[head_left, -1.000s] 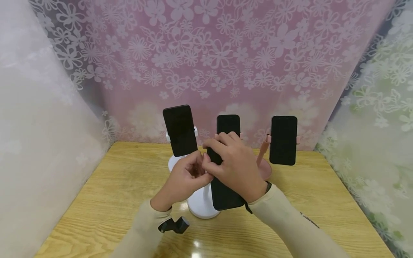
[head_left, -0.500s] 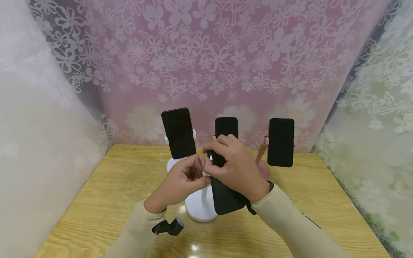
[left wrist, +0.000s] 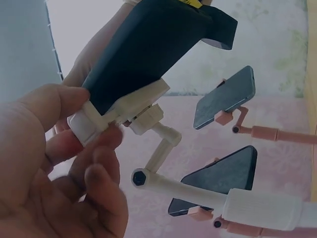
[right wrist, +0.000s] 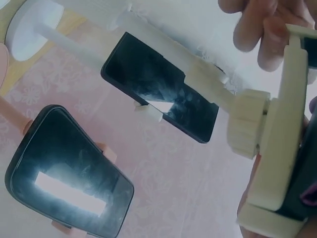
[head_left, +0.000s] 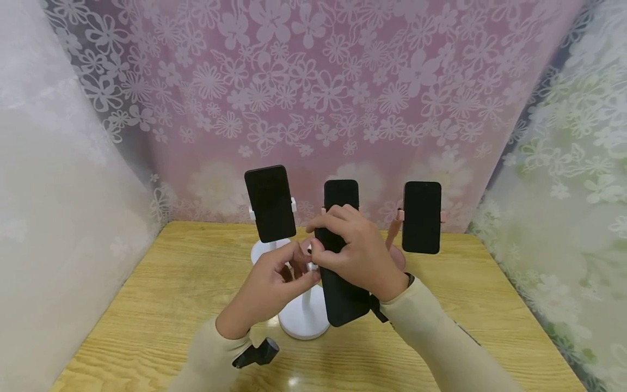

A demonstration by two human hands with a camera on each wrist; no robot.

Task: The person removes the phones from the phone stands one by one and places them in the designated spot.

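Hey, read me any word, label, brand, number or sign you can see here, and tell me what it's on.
No readable text in any view.
Yellow patch near the held phone, left wrist view: cut off, unreadable.
Purple mark, right wrist view: cut off, unreadable.
Dark mark at the right sleeve: too small to tell if it's writing.
Left phone, middle phone, right phone: no text visible.

Pink flowered backdrop [head_left: 313, 81] behind a wood-grain table [head_left: 166, 288]
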